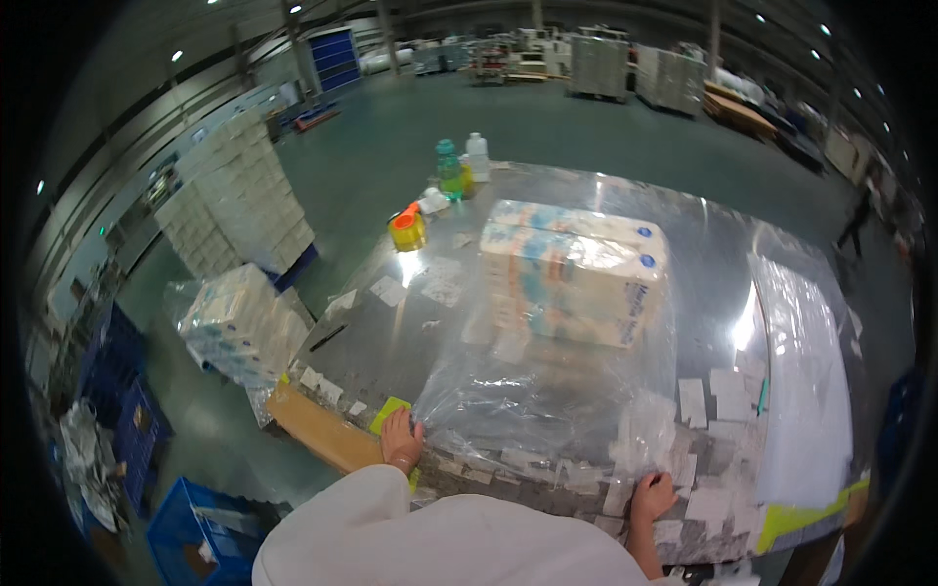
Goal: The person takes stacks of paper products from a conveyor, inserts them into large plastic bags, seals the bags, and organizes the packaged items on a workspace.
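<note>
A block of stacked white, blue and orange soft packs [576,273] lies inside a large clear plastic bag [508,400] on the metal-topped table. The bag's loose end spreads toward me, crumpled and see-through. My left hand [401,439] is at the near left corner of that loose end, its fingers closed on the film by a yellow-green strip. At the near right corner, my right hand [653,496] is curled, with the bag's edge gripped in its fingers. The packs sit beyond both hands, apart from them.
Flat clear bags [801,381] are piled on the table's right side. A yellow tape roll [407,230] and bottles [449,171] stand at the far left corner. A black pen [328,338] lies near the left edge. Wrapped packs [239,317] and a blue crate [195,537] are left of the table.
</note>
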A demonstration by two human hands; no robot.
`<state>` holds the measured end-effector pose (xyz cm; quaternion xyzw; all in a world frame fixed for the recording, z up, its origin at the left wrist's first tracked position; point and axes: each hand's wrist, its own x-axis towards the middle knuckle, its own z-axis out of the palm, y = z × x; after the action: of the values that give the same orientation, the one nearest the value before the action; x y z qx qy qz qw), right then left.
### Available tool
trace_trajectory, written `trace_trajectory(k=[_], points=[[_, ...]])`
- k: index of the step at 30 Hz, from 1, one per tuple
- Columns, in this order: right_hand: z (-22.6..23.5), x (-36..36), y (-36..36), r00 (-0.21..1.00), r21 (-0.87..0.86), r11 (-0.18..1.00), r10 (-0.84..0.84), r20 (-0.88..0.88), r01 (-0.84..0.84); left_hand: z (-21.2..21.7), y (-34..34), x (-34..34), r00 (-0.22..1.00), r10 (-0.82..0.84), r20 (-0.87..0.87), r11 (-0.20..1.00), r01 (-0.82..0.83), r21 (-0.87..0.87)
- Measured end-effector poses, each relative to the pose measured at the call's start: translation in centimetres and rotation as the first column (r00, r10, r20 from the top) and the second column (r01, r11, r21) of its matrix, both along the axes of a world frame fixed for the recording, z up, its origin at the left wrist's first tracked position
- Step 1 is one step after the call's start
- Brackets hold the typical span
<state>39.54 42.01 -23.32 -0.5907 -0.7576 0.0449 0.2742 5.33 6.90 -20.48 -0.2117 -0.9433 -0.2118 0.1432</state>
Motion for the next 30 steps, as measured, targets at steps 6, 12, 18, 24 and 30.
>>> trace_trajectory(k=[6,12,18,24,30], points=[[2.9,-1.4,-0.2,0.998,-0.242,0.969,-0.052,-0.046,0.039,1.3,-0.7,0.5,0.983,-0.011,0.185,0.997,0.025,-0.075],[2.3,-1.6,0.3,0.98,-0.058,0.998,0.024,-0.198,-0.036,-3.5,-1.7,-1.7,0.986,-0.047,-0.158,0.998,0.039,-0.056],[2.4,-1.1,-0.1,0.97,-0.04,0.999,-0.014,-0.242,0.005,-7.1,-2.0,-4.9,0.933,-0.047,-0.358,0.996,0.07,0.052],[4.8,1.0,-2.0,0.743,-0.318,0.946,-0.174,-0.647,-0.056,-9.0,-2.8,-6.7,0.971,0.206,-0.12,0.976,-0.194,0.104],[11.5,17.9,-2.6,0.662,0.018,0.793,-0.496,-0.562,0.609,3.7,6.3,-0.1,0.918,-0.334,-0.213,0.883,0.383,0.271]])
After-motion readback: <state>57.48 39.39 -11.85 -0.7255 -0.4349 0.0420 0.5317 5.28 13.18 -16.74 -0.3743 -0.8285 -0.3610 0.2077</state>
